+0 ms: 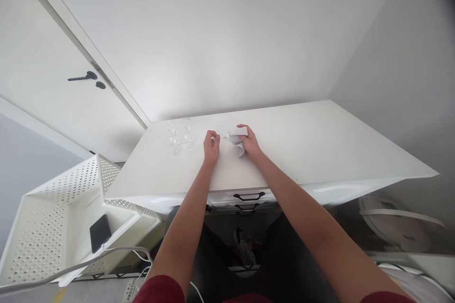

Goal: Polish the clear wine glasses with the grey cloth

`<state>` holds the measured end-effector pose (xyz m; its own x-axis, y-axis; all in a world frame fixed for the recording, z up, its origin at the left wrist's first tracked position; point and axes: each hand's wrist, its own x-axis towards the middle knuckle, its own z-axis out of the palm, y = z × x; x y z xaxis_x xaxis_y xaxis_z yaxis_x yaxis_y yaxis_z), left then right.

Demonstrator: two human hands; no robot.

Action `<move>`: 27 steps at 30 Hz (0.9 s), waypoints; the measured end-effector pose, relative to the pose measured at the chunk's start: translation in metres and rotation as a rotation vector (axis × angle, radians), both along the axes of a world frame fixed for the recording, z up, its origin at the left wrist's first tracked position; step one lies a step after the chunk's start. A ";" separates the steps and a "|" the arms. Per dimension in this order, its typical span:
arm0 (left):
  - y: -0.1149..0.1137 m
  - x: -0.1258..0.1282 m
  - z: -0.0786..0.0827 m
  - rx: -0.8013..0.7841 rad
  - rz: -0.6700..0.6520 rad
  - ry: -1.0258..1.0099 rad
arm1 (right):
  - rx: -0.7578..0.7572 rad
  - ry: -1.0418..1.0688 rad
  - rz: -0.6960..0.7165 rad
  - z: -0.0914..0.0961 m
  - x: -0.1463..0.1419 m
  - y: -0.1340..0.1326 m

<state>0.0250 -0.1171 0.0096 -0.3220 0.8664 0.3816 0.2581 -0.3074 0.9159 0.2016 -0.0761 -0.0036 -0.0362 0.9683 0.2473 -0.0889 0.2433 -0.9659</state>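
L hand [211, 144] pinches small glass [225, 138] by stem end, R hand [250, 143] clenched on soft cloth [237, 145] round it; judged light, fragile, slippery, so hold at stem, beside spare glasses [179, 137] on desk [320, 142].

White all round, with a few dark accents

We see a plain white flat desk top [320, 147] carrying colourless clear glass pieces [179, 136]. Our right hand [250, 142] grips a pale grey soft cloth [237, 141], and our left hand [211, 144] pinches a small silvery glinting piece [213, 138]. The curved metal drawer handles [249, 196] are black, as is the lever door handle [83, 77] on the white door [46, 71]. The white metal trolley [42, 227] has a regular dotted pattern of holes and holds a black flat phone [100, 233] and a white cable [124, 250]. Our fabric sleeves [159, 291] are dark red.
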 end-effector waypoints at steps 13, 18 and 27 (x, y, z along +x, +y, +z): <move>0.006 -0.006 -0.002 -0.114 0.033 -0.108 | 0.075 -0.076 0.101 0.007 0.000 -0.007; 0.000 -0.002 0.002 -0.031 -0.048 0.035 | -0.029 0.048 -0.005 0.005 0.002 -0.002; 0.011 -0.005 -0.007 -0.113 0.113 -0.117 | 0.228 -0.174 0.079 0.014 -0.002 -0.016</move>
<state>0.0196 -0.1065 0.0022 -0.4558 0.8577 0.2380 0.1744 -0.1761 0.9688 0.1998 -0.0925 0.0106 -0.1701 0.8811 0.4412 0.0464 0.4544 -0.8896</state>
